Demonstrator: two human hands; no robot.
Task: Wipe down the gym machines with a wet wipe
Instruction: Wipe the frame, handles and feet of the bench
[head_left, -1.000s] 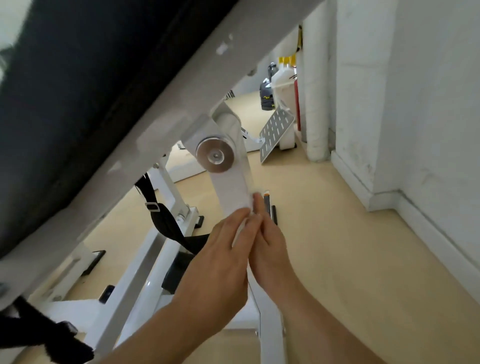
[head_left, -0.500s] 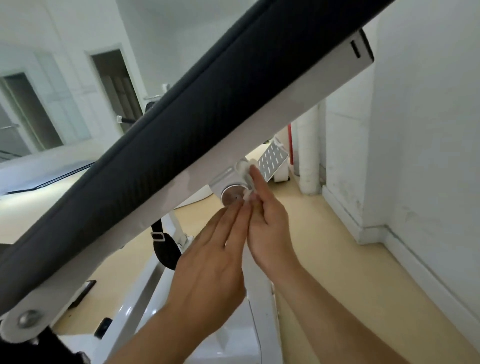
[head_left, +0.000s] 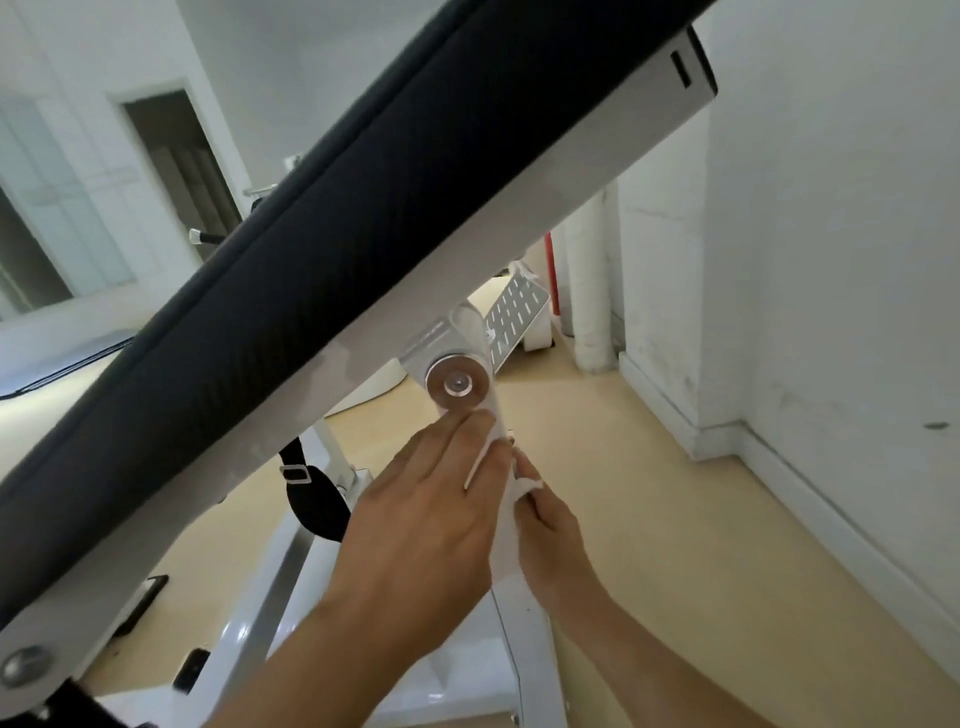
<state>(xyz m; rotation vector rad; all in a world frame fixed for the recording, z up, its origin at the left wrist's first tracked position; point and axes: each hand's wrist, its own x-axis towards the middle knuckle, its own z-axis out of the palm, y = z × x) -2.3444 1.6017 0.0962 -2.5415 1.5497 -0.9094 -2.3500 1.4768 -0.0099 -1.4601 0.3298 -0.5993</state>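
A black padded bench pad (head_left: 311, 291) slants across the view on its white frame beam (head_left: 519, 218), above a tan floor (head_left: 675, 545) and beside a white wall (head_left: 831, 260). A white support post (head_left: 524, 639) runs down from the beam. The left hand (head_left: 415, 525) lies flat on the post's near face, fingers straight. The right hand (head_left: 550, 540) reaches around the post's far side and pinches the crumpled wet wipe (head_left: 528, 487) against the post's edge. A round metal pivot disc (head_left: 457, 385) sits just above the left fingertips.
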